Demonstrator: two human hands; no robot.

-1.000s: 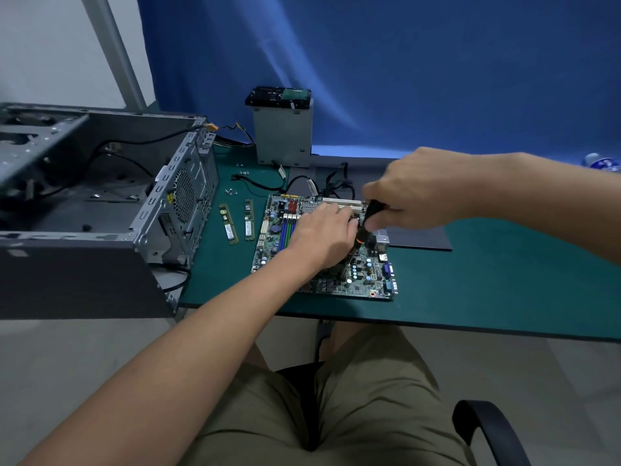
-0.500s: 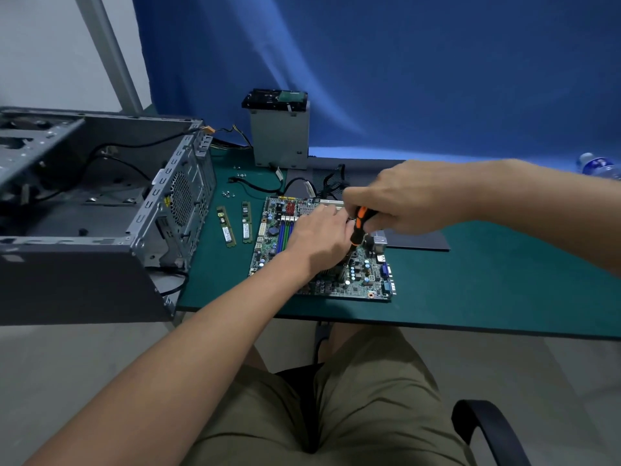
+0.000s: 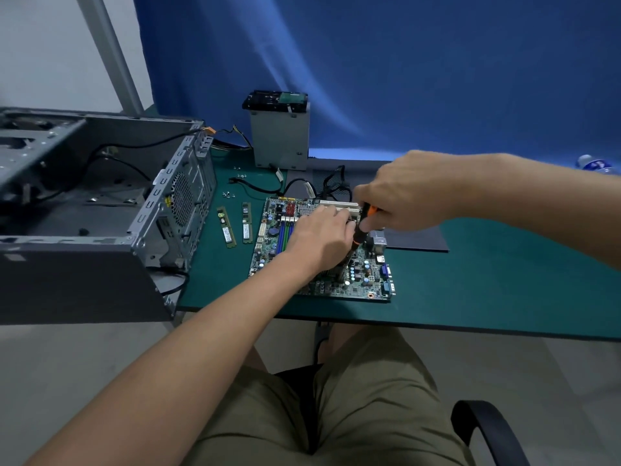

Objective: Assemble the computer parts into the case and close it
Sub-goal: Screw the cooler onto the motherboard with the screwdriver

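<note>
A green motherboard (image 3: pixel 366 277) lies flat on the green mat in front of me. My left hand (image 3: pixel 319 240) rests on the middle of the board with its fingers stretched toward the far edge, hiding what is under it. My right hand (image 3: pixel 403 193) grips a black and orange screwdriver (image 3: pixel 361 230), held nearly upright with its tip down on the board just right of my left fingers. The open grey computer case (image 3: pixel 100 203) lies on its side at the left. Two RAM sticks (image 3: pixel 226 227) (image 3: pixel 247 223) lie between the case and the board.
A grey drive cage with a hard drive on top (image 3: pixel 279 136) stands at the back of the table. Loose screws (image 3: pixel 228 194) and black cables (image 3: pixel 302 186) lie behind the board. A dark flat panel (image 3: pixel 416 238) lies right of it. A chair arm (image 3: pixel 487 425) is at lower right.
My right hand has shifted slightly left and the screwdriver handle has turned in its grip. My left hand has stayed on the board.
</note>
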